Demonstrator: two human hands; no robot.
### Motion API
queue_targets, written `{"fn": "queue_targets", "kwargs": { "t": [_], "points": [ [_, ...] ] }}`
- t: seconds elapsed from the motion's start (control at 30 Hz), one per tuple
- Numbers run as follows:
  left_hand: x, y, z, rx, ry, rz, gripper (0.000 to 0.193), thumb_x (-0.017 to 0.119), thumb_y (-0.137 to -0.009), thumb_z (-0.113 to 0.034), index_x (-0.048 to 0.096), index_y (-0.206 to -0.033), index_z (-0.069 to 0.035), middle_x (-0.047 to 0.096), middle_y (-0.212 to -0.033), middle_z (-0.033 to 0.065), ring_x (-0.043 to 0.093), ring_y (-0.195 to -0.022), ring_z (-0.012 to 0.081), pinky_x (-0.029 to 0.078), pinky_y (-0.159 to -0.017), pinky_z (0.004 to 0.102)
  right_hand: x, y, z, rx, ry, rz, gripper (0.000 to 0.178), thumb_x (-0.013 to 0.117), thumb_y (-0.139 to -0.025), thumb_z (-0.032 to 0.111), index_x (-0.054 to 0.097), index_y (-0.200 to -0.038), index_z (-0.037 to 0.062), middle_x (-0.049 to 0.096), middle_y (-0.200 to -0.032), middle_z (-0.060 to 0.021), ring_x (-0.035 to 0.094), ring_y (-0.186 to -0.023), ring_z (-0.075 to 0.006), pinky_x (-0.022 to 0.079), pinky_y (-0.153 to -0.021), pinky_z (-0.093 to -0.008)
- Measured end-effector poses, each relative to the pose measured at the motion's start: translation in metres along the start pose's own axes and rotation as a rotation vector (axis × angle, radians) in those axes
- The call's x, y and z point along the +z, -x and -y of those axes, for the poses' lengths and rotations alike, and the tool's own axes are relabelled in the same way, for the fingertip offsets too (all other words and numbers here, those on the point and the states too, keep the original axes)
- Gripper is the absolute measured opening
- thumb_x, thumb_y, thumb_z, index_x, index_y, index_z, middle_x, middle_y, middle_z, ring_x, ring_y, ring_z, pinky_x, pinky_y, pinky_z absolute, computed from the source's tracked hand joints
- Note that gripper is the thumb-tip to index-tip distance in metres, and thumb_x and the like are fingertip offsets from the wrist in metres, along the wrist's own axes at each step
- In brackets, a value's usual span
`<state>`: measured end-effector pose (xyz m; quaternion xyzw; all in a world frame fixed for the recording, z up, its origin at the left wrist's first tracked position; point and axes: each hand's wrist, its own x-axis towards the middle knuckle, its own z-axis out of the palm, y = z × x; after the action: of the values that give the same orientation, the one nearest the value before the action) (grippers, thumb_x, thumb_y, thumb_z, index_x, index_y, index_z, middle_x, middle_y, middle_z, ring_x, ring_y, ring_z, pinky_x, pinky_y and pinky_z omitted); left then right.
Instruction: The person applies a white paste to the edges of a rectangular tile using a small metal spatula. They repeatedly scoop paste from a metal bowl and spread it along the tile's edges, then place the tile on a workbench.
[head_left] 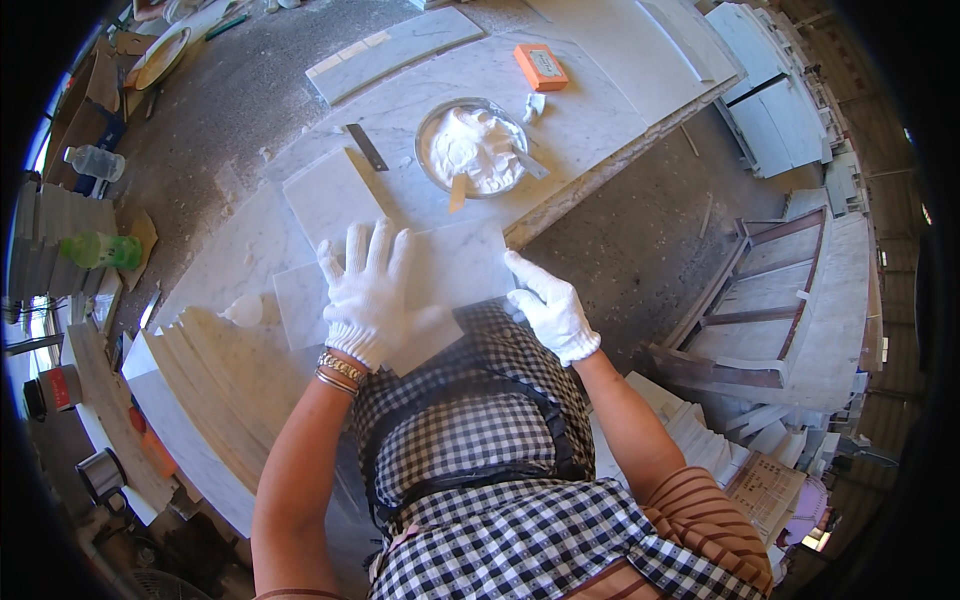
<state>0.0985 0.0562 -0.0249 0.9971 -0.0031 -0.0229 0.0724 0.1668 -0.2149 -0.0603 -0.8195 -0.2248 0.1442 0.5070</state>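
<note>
My left hand point(365, 290), in a white knit glove, lies flat with spread fingers on a pale marble slab point(460, 260) in front of me. My right hand point(553, 312), gloved too, is at the slab's right end. Its index finger is stretched out to the slab's edge, with the thumb held apart from it; the other fingers are partly hidden. Under my left thumb, a pale corner point(428, 342) sticks out toward my checked apron. Another marble piece point(335, 195) lies just beyond my left hand.
Beyond the slab stands a metal bowl point(420, 165) of white paste, with a scraper point(532, 163) and a wooden stick point(458, 192) in it. An orange box point(541, 67) and a flat metal strip point(367, 147) lie nearby. At left is a white squeeze bottle point(243, 310); at right, a wooden frame point(755, 280).
</note>
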Motion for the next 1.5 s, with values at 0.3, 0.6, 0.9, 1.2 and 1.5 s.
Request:
{"fn": "queue_targets", "kwargs": {
  "t": [0.3,0.6,0.9,1.2,1.5],
  "points": [
    [0.0,0.001,-0.002,-0.012,0.027,-0.036,0.098,0.084,-0.075,-0.062,0.048,-0.149,-0.009,0.042,-0.157,0.0164,0.032,-0.149,0.0386,0.016,-0.122,0.0714,0.005,-0.009,0.03,0.473,-0.525,0.023,0.063,0.066,-0.099,0.01,0.048,-0.16,0.0076,0.073,-0.105,-0.0118,0.069,-0.076,-0.0138,0.06,-0.063,-0.0293],
    [0.001,-0.001,0.0,0.019,0.081,-0.129,0.093,0.086,-0.07,-0.058,0.052,-0.142,-0.01,0.048,-0.147,0.0142,0.039,-0.143,0.0379,0.023,-0.118,0.0725,0.002,-0.002,0.017,0.512,-0.484,0.038,0.063,0.072,-0.099,0.013,0.05,-0.157,0.0031,0.073,-0.099,-0.0079,0.066,-0.072,-0.0102,0.057,-0.059,-0.0256],
    [-0.01,0.0,-0.001,0.004,0.137,-0.055,0.101,0.081,-0.075,-0.065,0.05,-0.15,-0.006,0.046,-0.157,0.0172,0.035,-0.149,0.04,0.023,-0.119,0.0718,0.004,0.005,-0.01,-0.218,0.32,-0.053,0.05,0.06,-0.093,-0.01,0.069,-0.139,0.0047,0.077,-0.106,-0.0165,0.073,-0.079,-0.0206,0.06,-0.071,-0.0313],
    [0.01,0.013,0.0,0.201,0.205,-0.122,0.074,0.074,-0.087,-0.055,0.057,-0.143,-0.009,0.05,-0.153,0.0142,0.041,-0.143,0.0366,0.028,-0.118,0.0672,-0.005,0.002,-0.001,0.21,-0.093,-0.133,0.049,0.061,-0.106,0.013,0.056,-0.154,0.0061,0.076,-0.119,-0.0125,0.07,-0.084,-0.0126,0.061,-0.07,-0.0289],
    [0.004,0.137,-0.035,-0.316,1.088,-0.165,0.031,0.07,-0.102,-0.021,0.074,-0.129,-0.005,0.081,-0.108,0.0117,0.076,-0.086,0.0179,0.061,-0.078,0.0337,0.005,-0.037,0.007,0.524,-0.494,0.071,0.046,0.069,-0.103,0.035,0.064,-0.134,0.0016,0.076,-0.102,-0.0107,0.074,-0.077,-0.021,0.057,-0.052,-0.0309]
  ]
}}
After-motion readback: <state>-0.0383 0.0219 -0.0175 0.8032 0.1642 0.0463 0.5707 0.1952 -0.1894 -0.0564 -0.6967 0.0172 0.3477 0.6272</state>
